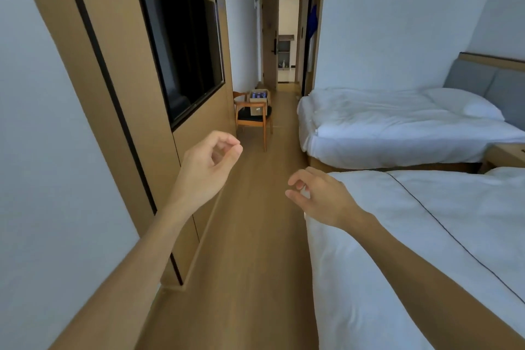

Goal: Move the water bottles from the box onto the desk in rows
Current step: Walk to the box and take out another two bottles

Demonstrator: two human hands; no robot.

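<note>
My two bare forearms reach out ahead of me over the wooden floor (255, 236). My left hand (208, 162) is raised in front of the wood wall panel (119, 65), thumb and fingers loosely curled toward each other, the grip empty. My right hand (318, 196) hangs a little lower, over the corner of the nearest bed (412, 250), fingers also loosely curled and relaxed, holding nothing.

That near bed is made up in white with a thin dark piping line running across the cover. Beyond it, on my right, stands a second white bed (383, 128) with a pillow (466, 104) against a grey padded headboard (483, 79), and a wooden nightstand (505, 155) sits between the two beds.

On my left a dark television (181, 51) is set into the wall panel. Farther down the floor, past the panel, a wooden chair (252, 119) with a dark seat stands against the left wall. The cardboard box (260, 98) is right there by the chair, well apart from both my hands, and I cannot tell whether it rests on the seat or just behind it. The water bottles (258, 94) show as small blue-capped tops packed inside it.

At the far end an open doorway (288, 37) glows bright, with a wooden door (270, 40) beside it.
</note>
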